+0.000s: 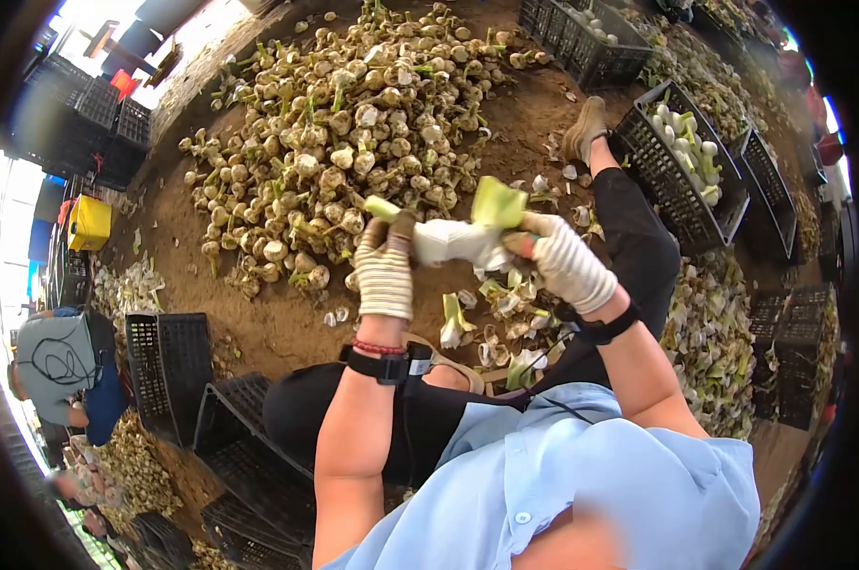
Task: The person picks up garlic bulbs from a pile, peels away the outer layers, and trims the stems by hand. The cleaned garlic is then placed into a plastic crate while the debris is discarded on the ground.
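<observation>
My left hand (386, 268), in a striped knit glove with dirty fingertips, is closed on a garlic stalk, whose green end (382, 207) sticks up above the fingers. A whitish, blurred part (448, 241) stretches from that hand towards the right one. My right hand (570, 262), gloved too, has its fingers pinched on a pale green leafy piece (499, 202) that stands up beside the fingertips. Beyond both hands lies a large heap of garlic bulbs (344, 123). Peeled skins and leaf scraps (456, 321) lie on the ground beneath them.
A black crate (638, 142) at the right holds cleaned white bulbs (686, 142); another crate (605, 62) stands behind it. Black crates (187, 351) stand at my left, near a seated person (59, 366). A yellow container (88, 223) is farther back. My legs flank the scraps.
</observation>
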The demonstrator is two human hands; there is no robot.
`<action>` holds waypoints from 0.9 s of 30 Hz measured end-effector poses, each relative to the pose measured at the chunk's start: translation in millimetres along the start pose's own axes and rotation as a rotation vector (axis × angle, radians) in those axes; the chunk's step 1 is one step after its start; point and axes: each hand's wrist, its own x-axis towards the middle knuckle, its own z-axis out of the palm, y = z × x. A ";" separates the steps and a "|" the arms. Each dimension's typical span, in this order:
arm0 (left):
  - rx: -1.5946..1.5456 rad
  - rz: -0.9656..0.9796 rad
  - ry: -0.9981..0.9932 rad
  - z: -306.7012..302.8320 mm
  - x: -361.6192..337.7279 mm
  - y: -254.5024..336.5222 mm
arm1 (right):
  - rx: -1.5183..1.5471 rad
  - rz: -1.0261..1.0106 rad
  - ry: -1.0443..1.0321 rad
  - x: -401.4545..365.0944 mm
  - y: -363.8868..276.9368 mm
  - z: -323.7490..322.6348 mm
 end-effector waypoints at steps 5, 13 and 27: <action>-0.172 0.085 0.085 -3.1 -6.1 9.1 | -0.549 0.088 0.080 10.8 18.3 -44.5; 0.303 0.524 -0.134 17.0 -27.5 9.6 | -1.099 -0.501 0.174 19.0 -26.2 29.2; 0.048 0.435 -0.239 -3.0 -29.1 14.3 | -1.055 -0.383 0.419 30.3 19.1 -27.5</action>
